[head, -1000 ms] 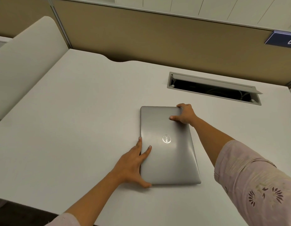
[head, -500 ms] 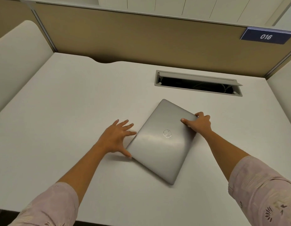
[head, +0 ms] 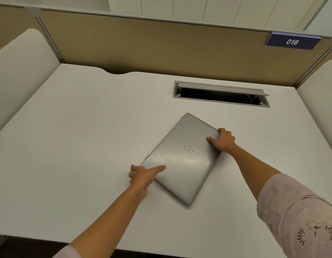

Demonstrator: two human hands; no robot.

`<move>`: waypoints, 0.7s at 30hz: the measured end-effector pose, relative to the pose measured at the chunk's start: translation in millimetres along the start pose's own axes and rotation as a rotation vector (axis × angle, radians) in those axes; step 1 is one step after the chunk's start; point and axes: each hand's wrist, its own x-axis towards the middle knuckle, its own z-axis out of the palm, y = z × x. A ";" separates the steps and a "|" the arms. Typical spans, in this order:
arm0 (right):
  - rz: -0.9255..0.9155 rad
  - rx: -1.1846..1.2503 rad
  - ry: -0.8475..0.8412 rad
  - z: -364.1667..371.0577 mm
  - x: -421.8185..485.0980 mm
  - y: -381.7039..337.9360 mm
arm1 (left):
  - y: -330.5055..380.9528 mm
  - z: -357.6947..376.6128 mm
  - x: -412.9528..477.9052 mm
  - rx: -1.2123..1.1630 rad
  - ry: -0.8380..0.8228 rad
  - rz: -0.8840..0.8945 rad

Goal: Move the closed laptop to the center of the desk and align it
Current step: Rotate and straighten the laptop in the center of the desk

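Observation:
A closed silver laptop (head: 182,157) with a round logo lies flat on the white desk (head: 77,146), turned diagonally, a little right of the desk's middle. My right hand (head: 223,140) grips its right corner, thumb on the lid and fingers wrapped over the edge. At the laptop's left corner sits my left hand (head: 143,175), slightly blurred, with its thumb lying on the lid and its fingers down along the edge.
An open cable slot (head: 221,94) with wires inside is cut into the desk just behind the laptop. Tan partition panels (head: 161,47) close the back, cream dividers (head: 18,71) the left and right sides. A blue sign reading 016 (head: 291,41) hangs at the upper right.
The laptop has been turned from square with the desk to a diagonal. My left hand let go briefly and has come back onto the left corner. My right hand kept its grip.

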 end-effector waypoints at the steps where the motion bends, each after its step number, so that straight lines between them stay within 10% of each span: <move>1: -0.010 -0.009 -0.011 -0.2 0.1 0.3 | 3.0 8.7 -5.4 -0.150 -0.071 -0.070; 15: -0.002 0.054 -0.009 -6.2 -0.6 4.0 | 42.4 22.0 -20.7 -0.631 -0.314 -0.309; 21: 0.011 0.149 0.029 0.4 -9.6 3.7 | 58.7 10.2 -10.5 -0.523 -0.144 -0.268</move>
